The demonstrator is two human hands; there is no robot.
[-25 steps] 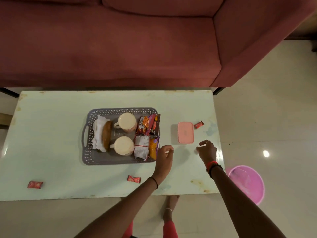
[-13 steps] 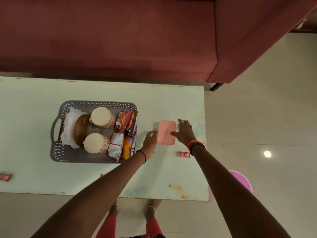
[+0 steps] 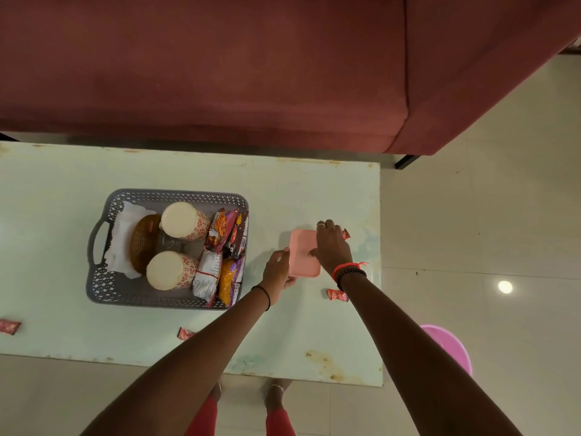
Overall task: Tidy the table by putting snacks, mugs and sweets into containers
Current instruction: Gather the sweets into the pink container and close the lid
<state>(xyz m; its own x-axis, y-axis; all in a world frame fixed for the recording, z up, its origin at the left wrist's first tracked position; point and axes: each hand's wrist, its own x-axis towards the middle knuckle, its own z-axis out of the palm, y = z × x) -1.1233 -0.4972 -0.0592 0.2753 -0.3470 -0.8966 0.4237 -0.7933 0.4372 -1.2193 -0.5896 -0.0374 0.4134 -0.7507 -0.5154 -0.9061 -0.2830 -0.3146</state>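
Note:
A small pink lidded box [image 3: 301, 258] lies on the pale green table [image 3: 63, 171], right of the basket. My left hand [image 3: 277, 275] grips the box's near left edge. My right hand [image 3: 331, 247] lies over its right half, fingers curled past the far edge and thumb on the lid. A grey basket [image 3: 176, 194] holds two patterned mugs [image 3: 184, 220] [image 3: 171, 269] and several snack packets [image 3: 226, 231]. Red wrapped sweets lie loose: one by my right wrist [image 3: 337, 294], one beyond my right fingers [image 3: 345, 234], one near the front edge [image 3: 185, 333], one at far left [image 3: 9, 326].
A dark red sofa [image 3: 220, 73] runs along the table's far side. A white napkin and a brown woven item [image 3: 144, 240] fill the basket's left end. A pink bucket [image 3: 452, 344] stands on the tiled floor at the right. My feet show below the table's front edge.
Both hands reached from the table's front to the pink box and closed on it. My right hand now covers the box's right half; my left moved onto its near left edge.

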